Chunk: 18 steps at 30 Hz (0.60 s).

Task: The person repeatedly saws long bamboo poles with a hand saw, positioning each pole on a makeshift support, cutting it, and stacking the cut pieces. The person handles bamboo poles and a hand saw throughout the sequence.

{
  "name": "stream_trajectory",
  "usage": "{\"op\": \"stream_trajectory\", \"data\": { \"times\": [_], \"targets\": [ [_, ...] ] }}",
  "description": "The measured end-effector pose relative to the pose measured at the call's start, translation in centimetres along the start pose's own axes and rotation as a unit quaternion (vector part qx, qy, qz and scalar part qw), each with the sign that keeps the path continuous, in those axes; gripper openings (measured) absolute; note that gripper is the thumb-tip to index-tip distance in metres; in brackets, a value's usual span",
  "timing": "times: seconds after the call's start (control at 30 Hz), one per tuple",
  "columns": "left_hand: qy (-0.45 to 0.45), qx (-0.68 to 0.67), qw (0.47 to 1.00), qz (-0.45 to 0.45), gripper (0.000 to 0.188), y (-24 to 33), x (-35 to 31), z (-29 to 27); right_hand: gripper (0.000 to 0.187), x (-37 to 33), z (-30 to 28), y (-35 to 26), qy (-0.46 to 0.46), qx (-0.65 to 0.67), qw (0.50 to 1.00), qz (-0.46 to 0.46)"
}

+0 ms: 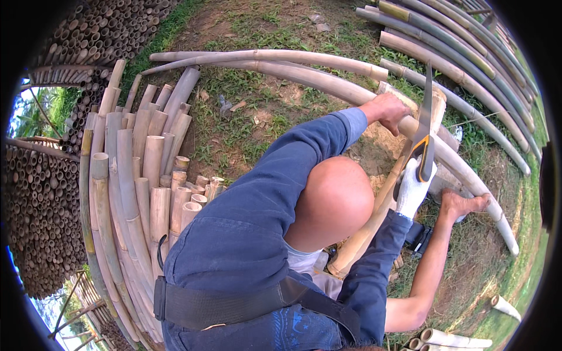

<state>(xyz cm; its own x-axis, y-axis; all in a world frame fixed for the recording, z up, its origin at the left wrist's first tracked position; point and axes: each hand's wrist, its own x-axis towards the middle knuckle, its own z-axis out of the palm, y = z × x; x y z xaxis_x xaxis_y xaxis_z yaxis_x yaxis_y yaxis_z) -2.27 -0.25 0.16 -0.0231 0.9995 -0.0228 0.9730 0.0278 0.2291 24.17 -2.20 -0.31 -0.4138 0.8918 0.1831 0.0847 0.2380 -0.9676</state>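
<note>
My bare left hand (386,111), below a blue sleeve, is closed on a long pale bamboo pole (333,86) that curves across the view. In a white glove, my right hand (413,186) grips a handsaw (428,117) by its black and orange handle. The saw's blade points away from me and crosses the pole just right of my left hand; whether its teeth are in the wood I cannot tell. Farther right, my bare foot (459,205) rests against the same pole. Thicker bamboo pieces (438,108) stand under or beside the pole near the blade.
Many upright bamboo lengths (155,158) stand packed at the left, before a tall stack of cut ends (38,216). Long poles (462,73) lie at the upper right. A dark object (417,238) lies by my right forearm. Short pieces (451,338) are at the lower right.
</note>
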Motion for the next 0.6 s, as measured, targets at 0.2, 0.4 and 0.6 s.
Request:
{"op": "stream_trajectory", "data": {
  "times": [0.2, 0.4, 0.6],
  "targets": [
    [-0.024, -0.021, 0.999, 0.026, 0.07, -0.3, 0.3, -0.4, 0.036, -12.5, -1.8, -5.8, 0.044, -0.104, 0.993, -0.016],
    [-0.017, -0.021, 0.999, 0.043, 0.067, 1.1, 2.7, 1.0, 0.044, -21.9, -7.1, -8.2, 0.063, -0.192, 0.979, 0.028],
    [-0.042, -0.008, 0.999, -0.001, 0.072, 1.7, 2.2, -0.5, 0.047, -1.8, -0.9, -2.2, 0.041, -0.038, 0.997, -0.045]
  ]
}}
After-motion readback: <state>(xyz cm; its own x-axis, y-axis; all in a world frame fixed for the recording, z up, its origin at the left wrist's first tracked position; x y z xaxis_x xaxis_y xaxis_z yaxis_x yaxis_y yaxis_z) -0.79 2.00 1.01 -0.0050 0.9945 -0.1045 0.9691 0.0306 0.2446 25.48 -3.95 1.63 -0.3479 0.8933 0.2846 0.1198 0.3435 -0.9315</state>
